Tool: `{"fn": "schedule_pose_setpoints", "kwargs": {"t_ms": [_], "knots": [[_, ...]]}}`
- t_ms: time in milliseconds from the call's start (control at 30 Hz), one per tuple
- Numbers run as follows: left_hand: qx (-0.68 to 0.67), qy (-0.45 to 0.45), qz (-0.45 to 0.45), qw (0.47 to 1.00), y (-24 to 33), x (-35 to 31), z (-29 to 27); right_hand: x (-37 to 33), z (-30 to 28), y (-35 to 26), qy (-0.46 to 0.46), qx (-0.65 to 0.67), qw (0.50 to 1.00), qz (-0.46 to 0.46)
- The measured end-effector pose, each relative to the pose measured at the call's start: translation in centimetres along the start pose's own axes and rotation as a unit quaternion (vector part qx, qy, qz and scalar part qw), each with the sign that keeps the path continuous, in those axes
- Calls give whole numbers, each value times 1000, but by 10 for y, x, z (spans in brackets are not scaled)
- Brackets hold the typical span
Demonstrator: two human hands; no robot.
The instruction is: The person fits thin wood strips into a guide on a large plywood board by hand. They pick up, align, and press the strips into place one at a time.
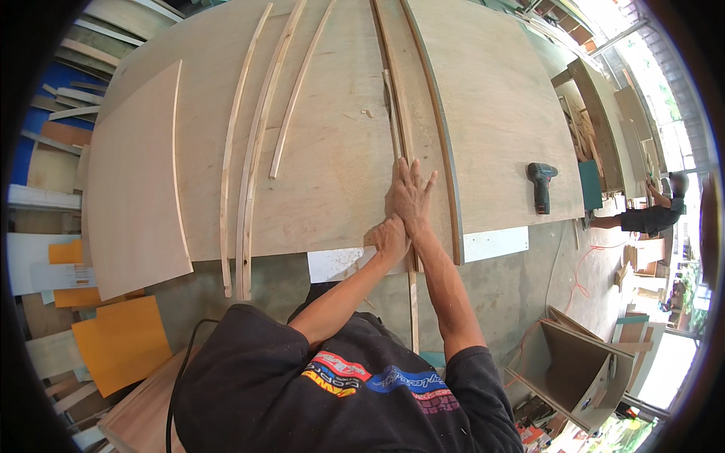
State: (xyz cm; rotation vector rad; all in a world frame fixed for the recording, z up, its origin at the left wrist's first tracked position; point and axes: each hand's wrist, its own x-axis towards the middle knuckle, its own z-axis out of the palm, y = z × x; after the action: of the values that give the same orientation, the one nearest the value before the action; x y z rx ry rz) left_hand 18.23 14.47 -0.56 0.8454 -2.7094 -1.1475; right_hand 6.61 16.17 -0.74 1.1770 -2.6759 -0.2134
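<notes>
A long wooden strip (396,83) runs lengthwise over a large plywood sheet (332,204). Beside it lies a thinner wooden strip (390,113), and a narrow piece (414,309) sticks out past the sheet's near edge. On these strips my right hand (412,195) rests palm down, its fingers stretched forward and apart. My left hand (390,236) is tucked against the right wrist, fingers curled at the strips' near end; its fingertips are partly hidden. Just right of my hands lies a darker-edged long strip (442,136).
Three loose strips, one of them a long batten (260,121), lie left, beside a pale thin panel (143,181). A cordless drill (541,185) sits on the right. Beyond are a person (653,219), an open cabinet box (574,370), an orange cord (580,283) and stacked boards.
</notes>
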Motion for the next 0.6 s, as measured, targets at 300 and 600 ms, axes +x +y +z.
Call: {"fn": "schedule_pose_setpoints", "kwargs": {"t_ms": [300,600], "knots": [[9,8,-26,1000,-13,24,18,12,-9,-1,-49,-11,999,-2],[-7,21,-79,997,4,35,15,22,0,8,-12,5,1000,8]]}}
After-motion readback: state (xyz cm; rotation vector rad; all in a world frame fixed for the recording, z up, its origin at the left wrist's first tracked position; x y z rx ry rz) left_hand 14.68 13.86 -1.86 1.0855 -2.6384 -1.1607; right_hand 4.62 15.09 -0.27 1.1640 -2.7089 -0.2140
